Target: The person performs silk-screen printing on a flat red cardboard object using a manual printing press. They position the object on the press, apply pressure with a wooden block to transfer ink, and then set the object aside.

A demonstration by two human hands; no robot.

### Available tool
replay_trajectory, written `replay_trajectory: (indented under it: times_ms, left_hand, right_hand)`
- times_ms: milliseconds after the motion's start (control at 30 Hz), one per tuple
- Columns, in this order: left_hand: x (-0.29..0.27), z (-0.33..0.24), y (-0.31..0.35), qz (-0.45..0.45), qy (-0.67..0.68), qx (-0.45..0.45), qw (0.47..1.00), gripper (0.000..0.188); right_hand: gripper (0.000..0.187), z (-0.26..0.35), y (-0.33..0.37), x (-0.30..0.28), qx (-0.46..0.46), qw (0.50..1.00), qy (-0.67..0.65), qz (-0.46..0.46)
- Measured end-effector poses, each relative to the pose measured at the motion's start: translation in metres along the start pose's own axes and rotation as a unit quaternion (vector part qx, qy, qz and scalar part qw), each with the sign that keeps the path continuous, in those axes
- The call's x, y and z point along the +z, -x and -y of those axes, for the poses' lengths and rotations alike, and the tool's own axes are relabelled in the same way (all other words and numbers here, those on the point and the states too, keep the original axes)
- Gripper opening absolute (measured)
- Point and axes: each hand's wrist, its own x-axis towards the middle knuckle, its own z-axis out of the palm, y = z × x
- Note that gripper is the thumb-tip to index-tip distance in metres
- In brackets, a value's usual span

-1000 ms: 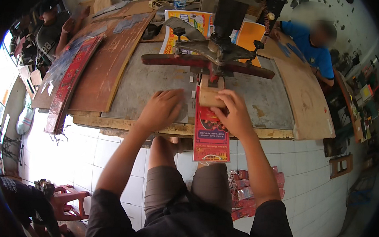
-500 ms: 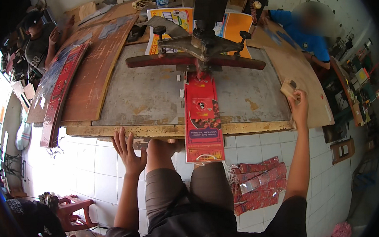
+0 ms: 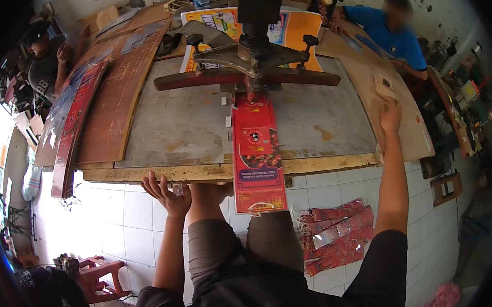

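My left hand point(image 3: 167, 196) is at the table's front edge, fingers spread and holding nothing. On the brown board at the right lies a small wooden block point(image 3: 384, 86) with a dark patch. My right hand point(image 3: 391, 116) is just on the near side of it, fingers loosely bent, the fingertips close to its edge; contact is hard to make out. A long red printed plastic packet point(image 3: 254, 171) with a white cord handle lies under a metal press head point(image 3: 254, 58) and hangs over the front edge of the grey metal plate point(image 3: 186, 121). Neither hand touches it.
Red packets point(image 3: 337, 232) with cords lie on the white tiled floor at the right. A stack of red packets point(image 3: 78, 126) sits on the left board. Two other people sit beyond the table at left and right. A red stool point(image 3: 100, 277) stands at lower left.
My right hand has moved the wooden block farther away over the brown board and let it go, as it appears. My left hand stays by the front edge. The view has shifted slightly.
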Motion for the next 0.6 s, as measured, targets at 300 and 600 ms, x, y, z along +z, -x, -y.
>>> replay_trajectory:
  times_ms: [300, 600]
  left_hand:
    - [-0.001, -0.008, -0.006, 0.012, 0.003, -0.004, 1.0, 0.076]
    - [-0.008, -0.008, -0.007, 0.015, 0.001, -0.013, 1.0, 0.073]
  right_hand:
    - [0.053, -0.012, -0.013, 0.021, -0.029, 0.993, -0.054, 0.103]
    - [0.043, 0.012, 0.001, 0.004, 0.053, 0.986, -0.128, 0.09]
